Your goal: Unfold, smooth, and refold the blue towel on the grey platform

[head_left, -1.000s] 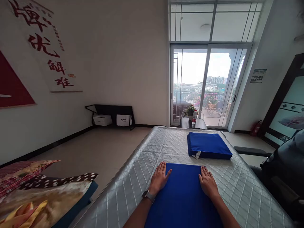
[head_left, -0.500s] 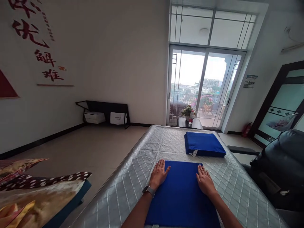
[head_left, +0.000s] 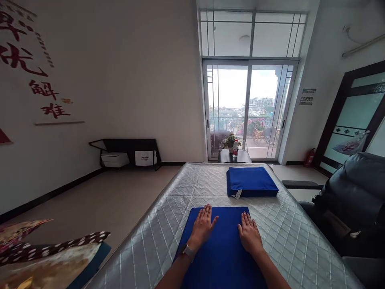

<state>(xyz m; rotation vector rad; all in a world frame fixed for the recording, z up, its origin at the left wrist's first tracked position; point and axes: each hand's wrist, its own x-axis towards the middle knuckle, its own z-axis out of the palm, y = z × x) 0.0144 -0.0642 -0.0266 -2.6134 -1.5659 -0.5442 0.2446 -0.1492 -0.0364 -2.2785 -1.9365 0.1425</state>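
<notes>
A flat blue folded fabric piece (head_left: 224,245) lies on the silver quilted table cover (head_left: 156,237) right in front of me. My left hand (head_left: 203,225) rests flat on its left part, fingers stretched out and thumb apart; a watch is on that wrist. On its right part lies my right hand (head_left: 249,233), also flat with the fingers extended. Neither hand grips anything. Farther back on the cover sits a stack of blue folded fabric pieces (head_left: 252,178), with a white tag (head_left: 238,194) sticking out at its front left corner.
Beyond the table's far edge stands a small dark table (head_left: 224,156) with a potted plant (head_left: 231,141) and a bottle (head_left: 235,148). A dark armchair (head_left: 357,200) is close on the right. Patterned cushions (head_left: 57,261) lie at lower left. A black bench (head_left: 132,146) lines the wall.
My left hand has moved inward from the fabric's left edge onto its surface. The right hand also lies a little farther in. The view has turned slightly right.
</notes>
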